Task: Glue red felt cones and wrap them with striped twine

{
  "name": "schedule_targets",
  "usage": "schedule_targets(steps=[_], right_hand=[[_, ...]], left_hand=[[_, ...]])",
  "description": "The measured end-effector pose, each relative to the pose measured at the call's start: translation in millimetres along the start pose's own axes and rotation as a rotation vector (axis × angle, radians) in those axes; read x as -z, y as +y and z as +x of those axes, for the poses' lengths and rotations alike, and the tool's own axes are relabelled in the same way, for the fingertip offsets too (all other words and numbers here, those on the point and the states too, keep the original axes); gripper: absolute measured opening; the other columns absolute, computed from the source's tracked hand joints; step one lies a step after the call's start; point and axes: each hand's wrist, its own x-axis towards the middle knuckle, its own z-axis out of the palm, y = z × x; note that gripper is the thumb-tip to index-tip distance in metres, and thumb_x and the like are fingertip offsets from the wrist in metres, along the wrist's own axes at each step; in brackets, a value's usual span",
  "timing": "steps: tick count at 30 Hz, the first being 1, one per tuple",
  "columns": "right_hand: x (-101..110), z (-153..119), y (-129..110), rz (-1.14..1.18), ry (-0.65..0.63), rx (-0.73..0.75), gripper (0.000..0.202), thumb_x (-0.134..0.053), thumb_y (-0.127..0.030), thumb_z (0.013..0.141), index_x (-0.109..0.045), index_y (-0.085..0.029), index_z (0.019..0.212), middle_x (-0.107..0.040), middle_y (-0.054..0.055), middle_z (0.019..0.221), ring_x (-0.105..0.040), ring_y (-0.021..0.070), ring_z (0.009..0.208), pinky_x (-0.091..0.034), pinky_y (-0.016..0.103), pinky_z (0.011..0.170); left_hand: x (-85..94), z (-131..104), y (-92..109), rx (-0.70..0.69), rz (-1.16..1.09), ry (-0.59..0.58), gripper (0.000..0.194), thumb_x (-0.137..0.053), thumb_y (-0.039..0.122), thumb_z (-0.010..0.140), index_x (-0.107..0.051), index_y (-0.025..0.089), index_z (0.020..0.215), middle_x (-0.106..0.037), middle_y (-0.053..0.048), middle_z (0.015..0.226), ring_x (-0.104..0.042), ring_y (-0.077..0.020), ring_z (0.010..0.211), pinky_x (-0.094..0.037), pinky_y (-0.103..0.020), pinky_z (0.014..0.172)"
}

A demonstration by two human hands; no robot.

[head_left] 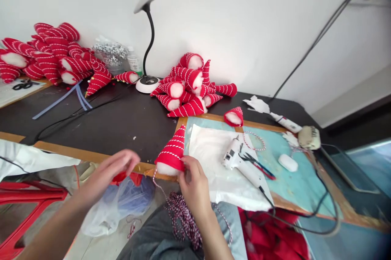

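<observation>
A red stuffed cone hat (171, 149), wound with red-and-white cord and showing white filling at its base, stands at the table's front edge. My right hand (195, 184) has thumb and forefinger closed on its lower right rim. Thin cord (159, 186) hangs from the hat's lower left side toward a tangled heap of the same cord (185, 221) on my lap. My left hand (120, 164) is a little blurred, left of the hat and apart from it; its fingers are loosely bent, with nothing seen in them.
Stuffed cones are piled behind (186, 84) and at far left (51, 54). A desk lamp (147, 83) stands between the piles. On the right, a white glue gun (244, 162) and tweezers (259, 165) lie on a white sheet (207, 146). A plastic bag (104, 215) is below.
</observation>
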Motion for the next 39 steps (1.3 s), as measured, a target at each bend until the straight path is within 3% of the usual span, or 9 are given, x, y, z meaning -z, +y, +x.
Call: schedule_targets(steps=[2, 4, 9, 14, 18, 23, 30, 36, 39], right_hand=[[1, -5, 2, 0.008, 0.026, 0.039, 0.038, -0.048, -0.003, 0.088, -0.065, -0.022, 0.116, -0.072, 0.012, 0.124, -0.071, 0.0215, 0.118, -0.061, 0.038, 0.101], [2, -9, 2, 0.012, 0.035, 0.103, 0.039, -0.047, -0.001, 0.088, -0.066, -0.023, 0.114, -0.072, 0.011, 0.122, -0.072, 0.0206, 0.116, -0.062, 0.037, 0.099], [12, -23, -5, 0.098, 0.038, 0.155, 0.044, -0.047, -0.001, 0.083, -0.064, -0.024, 0.117, -0.068, 0.012, 0.128, -0.069, 0.0222, 0.121, -0.06, 0.04, 0.101], [43, -22, -19, 0.362, 0.071, -0.032, 0.041, -0.051, -0.02, 0.089, -0.061, -0.026, 0.128, -0.065, 0.009, 0.136, -0.06, 0.0263, 0.133, -0.049, 0.049, 0.114], [61, 3, -31, 0.546, 0.04, -0.167, 0.032, -0.055, -0.045, 0.099, -0.069, -0.027, 0.122, -0.074, 0.006, 0.125, -0.069, 0.0241, 0.119, -0.054, 0.044, 0.107], [61, 13, -39, 0.616, 0.013, -0.208, 0.026, -0.066, -0.049, 0.096, -0.075, -0.028, 0.107, -0.078, 0.002, 0.115, -0.074, 0.0214, 0.107, -0.06, 0.041, 0.099], [65, -3, -39, 0.656, -0.131, -0.166, 0.042, -0.071, -0.05, 0.093, -0.068, -0.032, 0.129, -0.071, 0.003, 0.137, -0.069, 0.0244, 0.123, -0.058, 0.046, 0.106], [66, 4, -44, 0.636, -0.069, -0.156, 0.026, -0.063, -0.05, 0.099, -0.074, -0.029, 0.109, -0.074, 0.003, 0.125, -0.069, 0.0231, 0.121, -0.054, 0.043, 0.109], [65, 3, -42, 0.628, -0.078, -0.178, 0.04, -0.058, -0.056, 0.099, -0.067, -0.028, 0.126, -0.071, 0.006, 0.134, -0.068, 0.0248, 0.123, -0.056, 0.043, 0.107]], left_hand=[[-19.8, 17, -2, 0.004, -0.087, -0.001, 0.053, -0.065, 0.065, 0.092, -0.072, 0.019, 0.116, -0.073, -0.009, 0.118, -0.067, -0.0285, 0.112, -0.055, -0.035, 0.092], [-43.6, 30, 5, 0.002, -0.146, -0.154, 0.058, -0.062, 0.065, 0.095, -0.066, 0.021, 0.132, -0.069, -0.012, 0.135, -0.062, -0.0306, 0.128, -0.05, -0.038, 0.106], [-81.5, 25, 25, 0.072, -0.353, -0.342, 0.066, -0.07, 0.061, 0.091, -0.055, 0.02, 0.14, -0.071, -0.014, 0.133, -0.069, -0.0331, 0.118, -0.056, -0.039, 0.095], [-87.0, -5, 27, -0.073, -0.071, -0.317, 0.062, -0.068, 0.056, 0.095, -0.049, 0.025, 0.146, -0.065, -0.011, 0.143, -0.065, -0.0316, 0.125, -0.052, -0.039, 0.104], [-94.1, -26, 36, -0.285, 0.231, -0.292, 0.056, -0.063, 0.051, 0.099, -0.05, 0.028, 0.148, -0.064, -0.01, 0.145, -0.063, -0.0322, 0.127, -0.048, -0.042, 0.108], [-100.7, -39, 47, -0.413, 0.36, -0.269, 0.05, -0.06, 0.047, 0.101, -0.055, 0.029, 0.147, -0.067, -0.008, 0.142, -0.065, -0.0324, 0.125, -0.05, -0.042, 0.105], [-97.9, -45, 45, -0.302, 0.197, -0.381, 0.053, -0.064, 0.052, 0.099, -0.056, 0.037, 0.149, -0.068, -0.003, 0.141, -0.067, -0.0288, 0.123, -0.054, -0.034, 0.101], [-97.4, -46, 39, -0.132, -0.012, -0.49, 0.06, -0.069, 0.053, 0.096, -0.056, 0.034, 0.151, -0.067, -0.004, 0.143, -0.066, -0.0298, 0.125, -0.056, -0.033, 0.101], [-95.4, -40, 33, -0.027, -0.117, -0.534, 0.061, -0.072, 0.055, 0.093, -0.059, 0.031, 0.148, -0.07, -0.006, 0.138, -0.069, -0.03, 0.117, -0.057, -0.036, 0.1]])
